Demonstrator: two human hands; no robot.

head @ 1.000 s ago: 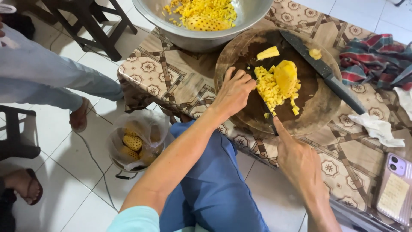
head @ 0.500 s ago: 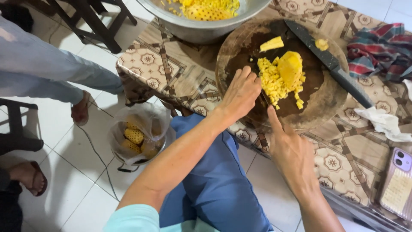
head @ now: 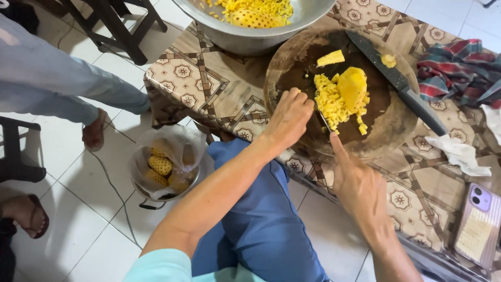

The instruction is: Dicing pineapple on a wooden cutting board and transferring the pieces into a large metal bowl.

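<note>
Down on the floor at the left, a lined bucket point(head: 164, 167) holds pineapple peels. Next, the left hand point(head: 289, 117) rests on the round wooden chopping board point(head: 284, 68), fingers loosely curled, holding nothing, just beside the chopped pineapple point(head: 342, 96). The right hand point(head: 360, 185) grips a thin blade point(head: 324, 121), forefinger extended. Farther right lie a large knife point(head: 399, 81) and a phone point(head: 477, 222) on the table point(head: 209, 83).

Yellow pineapple pieces point(head: 342, 99) on a dark brown round board point(head: 292, 68), a beige star-patterned worktop point(head: 209, 83), and at three o'clock a red-and-blue plaid cloth point(head: 459, 68)
</note>
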